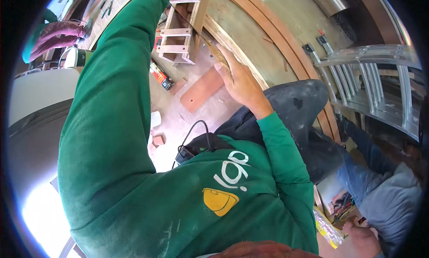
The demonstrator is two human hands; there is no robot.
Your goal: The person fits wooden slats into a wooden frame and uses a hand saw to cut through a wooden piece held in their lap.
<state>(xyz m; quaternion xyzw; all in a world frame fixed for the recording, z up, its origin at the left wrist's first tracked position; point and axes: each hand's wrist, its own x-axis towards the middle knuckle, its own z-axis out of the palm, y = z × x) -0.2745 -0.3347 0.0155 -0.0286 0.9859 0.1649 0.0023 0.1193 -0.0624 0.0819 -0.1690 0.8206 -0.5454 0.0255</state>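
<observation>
My right hand (243, 81) is closed around the wooden handle of a long, thin-bladed tool, apparently a handsaw (216, 54) seen nearly edge-on. Its blade runs up and left toward a pale wooden frame with cross slats (175, 33); whether it touches the wood I cannot tell. My left arm, in a green sleeve, reaches up past the top edge beside that frame, so the left hand is out of sight. Below the frame, a reddish-brown board with a small hole (201, 92) lies on the floor, left of my right hand.
A spray can (161, 75) lies left of the board. Long curved-looking boards (279, 30) and an aluminium ladder (373, 86) are at the right. Another person (389, 191) reaches toward tools at lower right; a second person (56, 37) is at upper left.
</observation>
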